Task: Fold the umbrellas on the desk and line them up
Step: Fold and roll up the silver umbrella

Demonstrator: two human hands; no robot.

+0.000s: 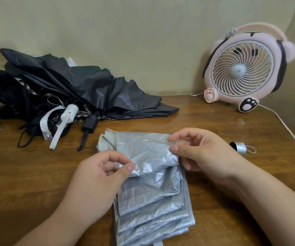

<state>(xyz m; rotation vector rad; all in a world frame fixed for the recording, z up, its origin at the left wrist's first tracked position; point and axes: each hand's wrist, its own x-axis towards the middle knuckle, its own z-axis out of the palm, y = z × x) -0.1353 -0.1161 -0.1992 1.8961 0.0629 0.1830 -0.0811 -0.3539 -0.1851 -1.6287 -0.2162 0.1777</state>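
Pinching pleats: left hand nips a silver canopy flap between thumb and forefinger, right hand nips the next flap just up-right of it, so both are closed on fabric. Silver umbrella lies flat on the desk under both pinches, with pleats stacked below the grip toward the person and a strap end at the near edge.

Progress, judged: early. The silver one is collapsed and partly pleated, not rolled, not strapped. Dark pile, well up-left of the grip, looks untouched: canopies loose, straps hanging. Nothing is lined up yet. Left to do: finish pleats, roll, strap, do the pile, line up.

Counts:
- silver umbrella 1
- dark umbrellas at least 2, going by white handle and black handle; a third may be buried, cannot tell
- silver cylinder with loop 1, just right of the right hand, handle or cap unclear
- fan 1, far up-right
- hands 2
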